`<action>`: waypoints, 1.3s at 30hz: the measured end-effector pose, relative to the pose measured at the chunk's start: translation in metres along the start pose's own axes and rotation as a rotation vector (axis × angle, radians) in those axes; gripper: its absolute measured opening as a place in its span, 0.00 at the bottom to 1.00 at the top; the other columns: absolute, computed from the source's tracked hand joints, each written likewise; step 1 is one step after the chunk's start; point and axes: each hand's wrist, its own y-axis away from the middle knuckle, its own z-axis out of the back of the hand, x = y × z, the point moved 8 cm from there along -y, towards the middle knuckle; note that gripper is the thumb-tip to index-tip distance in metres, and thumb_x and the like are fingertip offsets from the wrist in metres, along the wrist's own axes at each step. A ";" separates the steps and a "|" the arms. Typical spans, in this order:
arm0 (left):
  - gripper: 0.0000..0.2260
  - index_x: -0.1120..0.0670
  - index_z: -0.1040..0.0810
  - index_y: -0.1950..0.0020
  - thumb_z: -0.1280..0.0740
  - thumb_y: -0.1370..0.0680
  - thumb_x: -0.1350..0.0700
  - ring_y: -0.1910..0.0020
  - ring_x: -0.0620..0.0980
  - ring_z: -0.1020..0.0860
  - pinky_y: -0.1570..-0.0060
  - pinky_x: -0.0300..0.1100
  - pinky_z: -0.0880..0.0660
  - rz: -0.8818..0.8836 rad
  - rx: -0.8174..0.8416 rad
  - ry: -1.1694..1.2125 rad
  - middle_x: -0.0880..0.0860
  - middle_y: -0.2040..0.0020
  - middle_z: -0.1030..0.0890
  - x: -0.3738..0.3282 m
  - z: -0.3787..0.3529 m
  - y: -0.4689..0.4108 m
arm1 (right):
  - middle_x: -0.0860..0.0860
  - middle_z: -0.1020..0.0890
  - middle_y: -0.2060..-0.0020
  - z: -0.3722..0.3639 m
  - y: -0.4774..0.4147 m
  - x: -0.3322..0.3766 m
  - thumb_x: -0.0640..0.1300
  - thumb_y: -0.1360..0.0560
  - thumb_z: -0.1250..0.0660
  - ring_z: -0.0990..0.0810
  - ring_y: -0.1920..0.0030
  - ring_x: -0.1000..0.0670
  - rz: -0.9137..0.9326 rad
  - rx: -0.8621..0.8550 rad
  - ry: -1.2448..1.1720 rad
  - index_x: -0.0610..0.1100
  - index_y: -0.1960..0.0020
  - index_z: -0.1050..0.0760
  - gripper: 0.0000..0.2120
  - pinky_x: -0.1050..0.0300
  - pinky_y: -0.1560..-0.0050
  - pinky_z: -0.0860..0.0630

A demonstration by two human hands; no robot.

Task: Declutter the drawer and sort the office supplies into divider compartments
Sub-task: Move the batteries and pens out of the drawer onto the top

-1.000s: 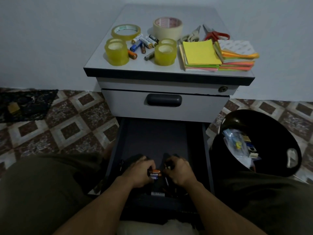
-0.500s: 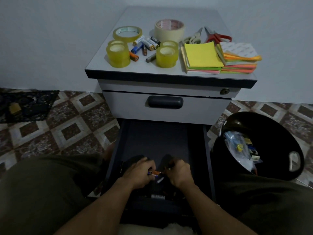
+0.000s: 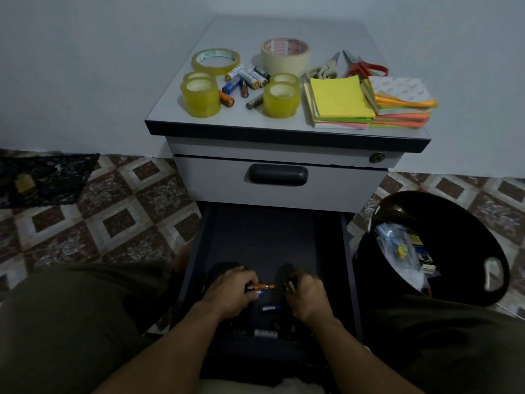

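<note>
The dark lower drawer (image 3: 264, 240) is pulled out below the grey cabinet. Both my hands are inside it near the front. My left hand (image 3: 230, 294) grips an orange and black battery (image 3: 262, 286), its tip pointing right. My right hand (image 3: 306, 297) has curled fingers round a small dark item that I cannot make out. A blue battery (image 3: 271, 307) lies on the drawer floor between my hands. More small dark items sit in shadow at the drawer's front.
On the cabinet top (image 3: 284, 126) lie tape rolls (image 3: 201, 98), several batteries (image 3: 247, 78), two pairs of scissors (image 3: 360, 66) and sticky note stacks (image 3: 341, 100). A black bin (image 3: 443, 251) with rubbish stands at the right. My knees flank the drawer.
My hands have drawn slightly apart. The orange battery has stayed in my left hand, and the blue battery between them has come into view.
</note>
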 end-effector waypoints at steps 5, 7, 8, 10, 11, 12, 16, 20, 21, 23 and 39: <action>0.09 0.45 0.21 0.45 0.32 0.23 0.45 0.48 0.47 0.23 0.47 0.45 0.25 0.009 -0.041 -0.073 0.45 0.46 0.22 -0.002 0.004 -0.001 | 0.45 0.18 0.45 0.000 0.000 -0.001 0.42 0.25 0.30 0.18 0.46 0.46 -0.014 0.001 -0.012 0.44 0.39 0.25 0.15 0.62 0.50 0.24; 0.10 0.45 0.21 0.43 0.33 0.22 0.45 0.48 0.48 0.22 0.46 0.46 0.24 0.014 -0.050 -0.081 0.46 0.46 0.21 -0.002 0.005 -0.001 | 0.45 0.19 0.45 0.001 0.001 0.002 0.41 0.24 0.31 0.19 0.47 0.47 0.000 -0.002 -0.023 0.43 0.40 0.25 0.14 0.63 0.51 0.25; 0.10 0.44 0.21 0.42 0.33 0.22 0.45 0.48 0.48 0.22 0.46 0.47 0.24 0.021 -0.054 -0.074 0.46 0.46 0.20 -0.001 0.006 -0.001 | 0.46 0.19 0.46 0.000 0.000 0.003 0.41 0.24 0.32 0.19 0.49 0.48 0.008 -0.004 -0.029 0.43 0.41 0.25 0.12 0.62 0.52 0.24; 0.09 0.44 0.21 0.43 0.32 0.22 0.45 0.50 0.46 0.21 0.47 0.47 0.22 0.041 -0.057 -0.037 0.45 0.48 0.20 0.001 0.007 0.000 | 0.46 0.19 0.48 0.002 0.001 0.004 0.39 0.23 0.33 0.19 0.53 0.50 0.013 -0.008 -0.048 0.44 0.42 0.25 0.10 0.61 0.54 0.22; 0.08 0.44 0.21 0.44 0.32 0.22 0.46 0.51 0.45 0.21 0.49 0.46 0.22 0.053 -0.058 -0.012 0.44 0.50 0.20 0.002 0.007 0.000 | 0.47 0.19 0.50 0.003 0.001 0.004 0.39 0.23 0.33 0.19 0.55 0.50 0.010 -0.011 -0.064 0.44 0.43 0.26 0.10 0.60 0.55 0.21; 0.07 0.44 0.21 0.45 0.31 0.22 0.46 0.53 0.43 0.21 0.50 0.45 0.22 0.060 -0.058 0.008 0.44 0.51 0.20 0.002 0.007 0.001 | 0.48 0.18 0.52 0.004 0.001 0.003 0.40 0.23 0.33 0.18 0.56 0.51 0.005 -0.017 -0.088 0.46 0.44 0.27 0.09 0.58 0.55 0.19; 0.05 0.44 0.20 0.49 0.29 0.23 0.49 0.57 0.40 0.22 0.55 0.40 0.23 0.076 -0.053 0.073 0.43 0.55 0.20 0.003 0.006 0.002 | 0.52 0.19 0.58 0.007 0.002 0.000 0.39 0.25 0.32 0.19 0.60 0.55 -0.010 -0.023 -0.186 0.48 0.48 0.28 0.09 0.64 0.62 0.20; 0.02 0.47 0.17 0.55 0.26 0.25 0.55 0.64 0.42 0.20 0.60 0.43 0.20 0.183 -0.078 0.373 0.48 0.61 0.18 0.015 0.003 0.003 | 0.53 0.19 0.60 0.010 0.004 -0.003 0.34 0.27 0.30 0.21 0.62 0.60 -0.043 -0.036 -0.352 0.47 0.55 0.27 0.10 0.72 0.68 0.27; 0.02 0.49 0.17 0.56 0.26 0.25 0.57 0.67 0.44 0.19 0.64 0.43 0.21 0.224 -0.080 0.457 0.50 0.61 0.17 0.018 0.002 0.003 | 0.53 0.19 0.61 0.011 0.004 -0.004 0.33 0.27 0.29 0.21 0.62 0.59 -0.060 -0.046 -0.398 0.48 0.56 0.26 0.11 0.73 0.68 0.28; 0.02 0.55 0.17 0.55 0.26 0.25 0.60 0.70 0.47 0.20 0.67 0.43 0.21 0.287 -0.079 0.610 0.54 0.61 0.17 0.018 0.003 0.005 | 0.53 0.17 0.62 0.011 0.003 -0.007 0.34 0.28 0.27 0.19 0.60 0.55 -0.092 -0.069 -0.485 0.48 0.58 0.25 0.11 0.72 0.65 0.27; 0.04 0.53 0.16 0.53 0.25 0.26 0.55 0.69 0.48 0.20 0.75 0.38 0.33 0.258 -0.166 0.843 0.50 0.63 0.15 -0.065 0.114 0.056 | 0.49 0.17 0.68 0.111 0.039 0.066 0.40 0.37 0.27 0.22 0.68 0.53 0.137 -0.109 -0.584 0.45 0.61 0.23 0.07 0.53 0.61 0.25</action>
